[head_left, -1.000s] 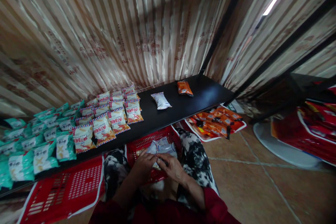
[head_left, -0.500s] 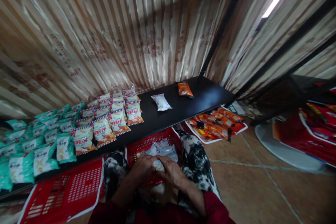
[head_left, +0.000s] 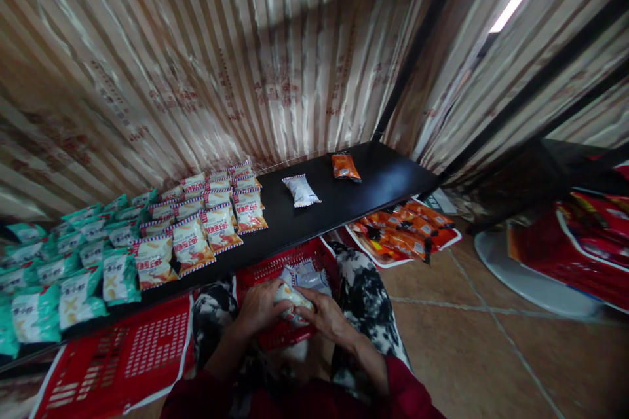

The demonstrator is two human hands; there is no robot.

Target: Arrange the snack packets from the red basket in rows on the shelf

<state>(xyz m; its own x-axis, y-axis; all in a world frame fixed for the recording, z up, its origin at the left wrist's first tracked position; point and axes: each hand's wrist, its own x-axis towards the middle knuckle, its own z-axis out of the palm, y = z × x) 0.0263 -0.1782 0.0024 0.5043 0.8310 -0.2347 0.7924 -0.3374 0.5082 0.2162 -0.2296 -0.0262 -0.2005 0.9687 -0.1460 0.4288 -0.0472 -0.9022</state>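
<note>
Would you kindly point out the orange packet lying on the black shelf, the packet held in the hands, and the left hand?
Orange packet (head_left: 346,167): head view, middle of its wrapper.
Held packet (head_left: 293,300): head view, its upper face.
Left hand (head_left: 263,305): head view, back of the hand.

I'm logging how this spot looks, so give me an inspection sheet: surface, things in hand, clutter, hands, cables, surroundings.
Surface: black shelf, bearing rows of green packets and cream-and-red packets, one white packet, one orange packet.
Things in hand: snack packet above a red basket containing others.
Clutter: orange packets beside the shelf, low down.
Hands: left hand and right hand hold the snack packet.
Cables: nothing surely a cable seen.
Surroundings: striped curtain, tiled floor.
</note>
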